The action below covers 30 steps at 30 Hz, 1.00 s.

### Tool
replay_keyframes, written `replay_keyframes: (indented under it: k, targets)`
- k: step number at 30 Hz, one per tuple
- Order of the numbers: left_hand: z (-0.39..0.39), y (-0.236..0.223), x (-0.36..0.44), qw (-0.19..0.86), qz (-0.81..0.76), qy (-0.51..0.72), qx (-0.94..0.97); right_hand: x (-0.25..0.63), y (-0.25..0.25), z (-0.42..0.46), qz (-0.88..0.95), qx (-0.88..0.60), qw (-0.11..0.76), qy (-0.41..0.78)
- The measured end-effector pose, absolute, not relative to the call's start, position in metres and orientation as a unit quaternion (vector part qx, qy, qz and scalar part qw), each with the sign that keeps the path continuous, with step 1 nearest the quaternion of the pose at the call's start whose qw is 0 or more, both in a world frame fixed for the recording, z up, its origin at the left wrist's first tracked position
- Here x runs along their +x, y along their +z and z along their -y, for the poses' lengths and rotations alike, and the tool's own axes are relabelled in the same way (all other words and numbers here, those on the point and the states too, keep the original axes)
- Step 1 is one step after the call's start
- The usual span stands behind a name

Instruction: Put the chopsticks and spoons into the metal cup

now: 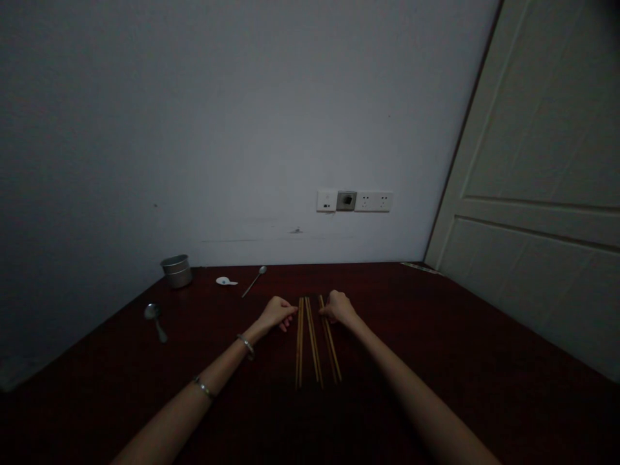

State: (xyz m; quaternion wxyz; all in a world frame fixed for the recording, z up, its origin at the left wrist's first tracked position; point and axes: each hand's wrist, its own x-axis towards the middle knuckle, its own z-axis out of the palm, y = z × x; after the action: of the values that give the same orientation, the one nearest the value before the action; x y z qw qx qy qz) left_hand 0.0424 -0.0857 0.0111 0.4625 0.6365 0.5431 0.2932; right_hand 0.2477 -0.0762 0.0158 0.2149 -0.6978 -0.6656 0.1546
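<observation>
Three pairs of wooden chopsticks lie lengthwise on the dark red table: a left pair (299, 342), a middle pair (314, 342) and a right pair (332, 345). My right hand (338, 307) pinches the right pair near its far end, thumb and fingers closed on it. Beside the far end of the left pair is my left hand (278, 314), thumb and forefinger drawn together and the other fingers curled. Its fingertips come right up to the left pair; whether they touch it is hard to tell. No chopstick shows between them. Bracelets circle my left arm.
At the far left stands a metal cup (177, 272), with a large metal spoon (155, 321) nearer me. A white spoon (225, 281) and a long-handled metal spoon (254, 281) lie toward the wall (242, 129). Wall sockets (354, 201) sit above the table (411, 342); a door (542, 161) stands right.
</observation>
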Motion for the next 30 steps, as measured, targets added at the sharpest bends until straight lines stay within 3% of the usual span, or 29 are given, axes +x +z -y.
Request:
replay_keyframes:
  k: [6,10,14,30]
  targets:
    - [0.093,0.016,0.047,0.338,-0.598,0.238,0.687,0.248,0.019,0.082,0.687,-0.691,0.190,0.119]
    - [0.102,0.021,0.055,0.196,-0.602,0.223,0.742,0.247,0.021,0.084,0.676,-0.687,0.207,0.169]
    - [0.113,0.020,0.063,0.128,-0.607,0.172,0.765,0.248,0.020,0.083,0.658,-0.680,0.217,0.238]
    - [0.128,0.027,0.078,0.055,-0.651,0.064,0.755,0.247,0.018,0.078,0.681,-0.652,0.157,0.294]
